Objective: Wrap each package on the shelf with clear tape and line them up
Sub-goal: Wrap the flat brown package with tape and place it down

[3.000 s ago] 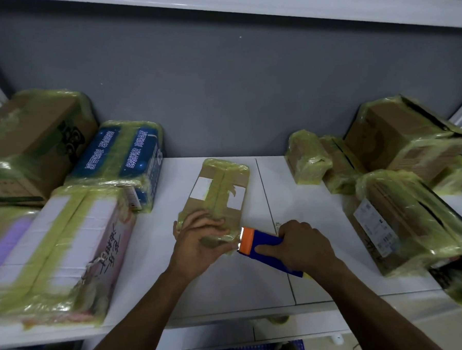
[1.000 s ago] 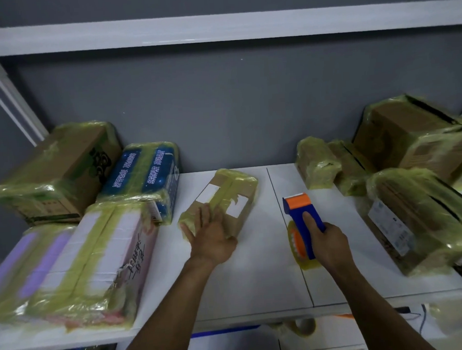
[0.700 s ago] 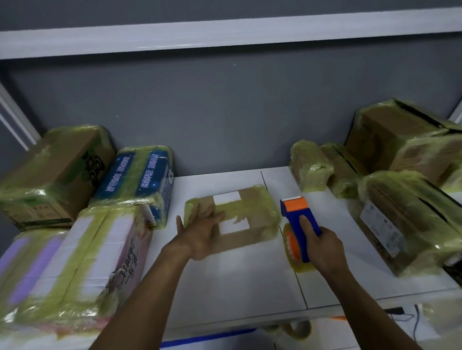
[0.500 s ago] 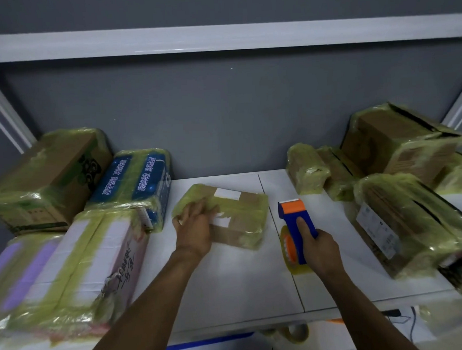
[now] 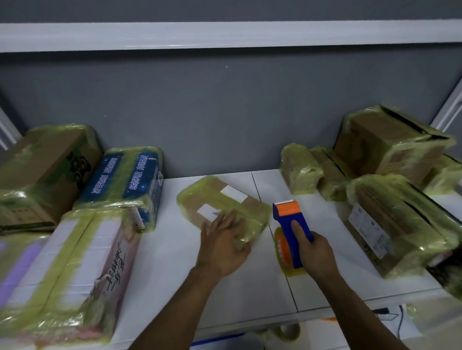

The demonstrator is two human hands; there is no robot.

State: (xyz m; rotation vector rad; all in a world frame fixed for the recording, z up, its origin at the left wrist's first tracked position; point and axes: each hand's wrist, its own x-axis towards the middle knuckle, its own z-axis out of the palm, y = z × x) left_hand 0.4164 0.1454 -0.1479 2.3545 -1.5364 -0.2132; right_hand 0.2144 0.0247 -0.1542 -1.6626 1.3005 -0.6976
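Brown flat package (image 5: 220,204) taped, lying mid-shelf (image 5: 163,280), left hand (image 5: 223,245) resting on its near corner with straight fingers, right hand (image 5: 315,250) gripping blue-orange tape dispenser (image 5: 291,225) just beside it.

On the white shelf (image 5: 160,280), the left hand (image 5: 223,247) rests flat on a small taped package (image 5: 223,204) lying askew at centre, while the right hand (image 5: 315,253) grips a blue-and-orange tape dispenser (image 5: 290,225) just right of it, between stacks of wrapped packages left (image 5: 61,269) and right (image 5: 387,220).
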